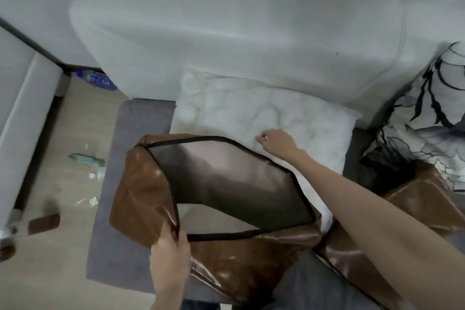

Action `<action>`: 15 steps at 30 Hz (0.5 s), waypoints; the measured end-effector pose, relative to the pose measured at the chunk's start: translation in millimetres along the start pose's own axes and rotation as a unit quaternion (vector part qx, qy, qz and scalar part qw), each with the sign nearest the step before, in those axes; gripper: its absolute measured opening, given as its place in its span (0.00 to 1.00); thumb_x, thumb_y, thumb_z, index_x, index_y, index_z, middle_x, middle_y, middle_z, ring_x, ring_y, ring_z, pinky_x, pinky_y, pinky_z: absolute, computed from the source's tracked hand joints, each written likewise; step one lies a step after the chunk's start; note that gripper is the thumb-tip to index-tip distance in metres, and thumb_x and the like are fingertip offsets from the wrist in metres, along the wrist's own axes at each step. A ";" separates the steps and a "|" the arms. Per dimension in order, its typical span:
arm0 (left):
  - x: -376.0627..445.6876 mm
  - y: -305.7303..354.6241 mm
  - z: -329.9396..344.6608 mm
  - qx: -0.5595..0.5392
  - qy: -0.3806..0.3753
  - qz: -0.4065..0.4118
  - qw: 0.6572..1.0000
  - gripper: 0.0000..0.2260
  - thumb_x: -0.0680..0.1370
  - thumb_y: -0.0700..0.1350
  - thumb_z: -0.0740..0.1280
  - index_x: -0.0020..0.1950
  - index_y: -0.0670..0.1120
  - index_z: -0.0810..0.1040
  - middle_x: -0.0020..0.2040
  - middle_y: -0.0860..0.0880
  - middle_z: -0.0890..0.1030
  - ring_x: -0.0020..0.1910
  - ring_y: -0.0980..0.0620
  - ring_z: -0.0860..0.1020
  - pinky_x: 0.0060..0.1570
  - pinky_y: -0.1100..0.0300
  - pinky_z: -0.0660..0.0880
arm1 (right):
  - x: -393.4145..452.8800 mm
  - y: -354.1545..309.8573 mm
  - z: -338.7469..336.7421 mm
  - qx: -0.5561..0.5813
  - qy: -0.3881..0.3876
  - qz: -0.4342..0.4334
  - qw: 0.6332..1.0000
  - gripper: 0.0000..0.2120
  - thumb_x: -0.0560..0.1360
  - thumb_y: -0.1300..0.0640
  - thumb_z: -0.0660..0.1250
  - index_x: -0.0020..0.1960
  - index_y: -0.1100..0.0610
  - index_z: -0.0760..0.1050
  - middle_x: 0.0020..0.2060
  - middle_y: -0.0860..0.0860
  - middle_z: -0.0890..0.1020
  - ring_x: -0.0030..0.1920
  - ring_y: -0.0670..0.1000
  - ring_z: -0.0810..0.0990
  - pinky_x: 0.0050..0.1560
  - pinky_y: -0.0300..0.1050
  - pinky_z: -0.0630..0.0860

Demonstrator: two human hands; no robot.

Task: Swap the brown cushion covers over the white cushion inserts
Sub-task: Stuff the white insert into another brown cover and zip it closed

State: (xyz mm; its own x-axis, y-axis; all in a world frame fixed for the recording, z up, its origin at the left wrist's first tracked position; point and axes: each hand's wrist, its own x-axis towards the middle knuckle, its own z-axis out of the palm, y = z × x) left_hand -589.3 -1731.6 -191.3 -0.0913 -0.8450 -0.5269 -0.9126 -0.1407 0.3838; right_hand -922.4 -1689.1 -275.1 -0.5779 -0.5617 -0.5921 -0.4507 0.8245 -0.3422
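The left hand (169, 250) has its fingers curled round the black zipper edge of the brown cushion cover (226, 254), thumb on top, holding the mouth of the cover wide so its dark lining shows. The right hand (275, 142) reaches across that opening; its fingers are bent and pinch a fold of the white cushion insert (251, 108) near its front edge. The insert lies on the grey seat (113, 234) against the white sofa back (226, 27), just behind the cover, whose far rim overlaps the insert's near side. A second brown cover (415, 204) lies under the right forearm, partly hidden by it. A patterned cushion (432, 108) is cut off at the right edge. Small litter on the floor (75, 133) is too blurred to make out.
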 end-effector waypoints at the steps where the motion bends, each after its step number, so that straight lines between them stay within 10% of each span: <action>1: 3.2 0.4 4.1 -0.013 0.014 0.012 1.000 0.08 0.79 0.44 0.64 0.55 0.41 0.74 0.42 0.38 0.81 0.45 0.33 0.78 0.42 0.52 0.68 | 15.7 3.5 -9.7 0.007 0.045 -0.004 0.999 0.16 0.77 0.45 0.62 0.56 0.55 0.76 0.53 0.55 0.81 0.57 0.57 0.77 0.52 0.47 0.71; 6: 16.4 -1.9 28.4 -0.096 0.079 0.014 0.992 0.11 0.79 0.41 0.64 0.56 0.51 0.65 0.37 0.45 0.73 0.35 0.38 0.72 0.40 0.52 0.67 | 84.8 29.9 -53.8 -0.056 0.102 -0.007 0.993 0.34 0.69 0.45 0.72 0.69 0.56 0.64 0.68 0.57 0.67 0.71 0.57 0.63 0.67 0.57 0.63; 15: 37.6 -35.7 77.7 -0.080 0.168 0.063 0.980 0.20 0.75 0.33 0.65 0.55 0.55 0.63 0.48 0.38 0.81 0.41 0.30 0.80 0.36 0.53 0.68 | 143.1 49.9 -45.8 -0.067 -0.079 -0.010 0.995 0.60 0.53 0.31 0.76 0.74 0.58 0.56 0.72 0.54 0.66 0.72 0.56 0.65 0.71 0.55 0.63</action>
State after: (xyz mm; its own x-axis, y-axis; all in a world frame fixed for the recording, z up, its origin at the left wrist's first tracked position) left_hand -591.2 -1718.3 -283.7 -0.0385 -0.9795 -0.1978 -0.8259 -0.0802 0.5580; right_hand -1058.8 -1731.4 -343.5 -0.4584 -0.5506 -0.6976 -0.5541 0.7908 -0.2601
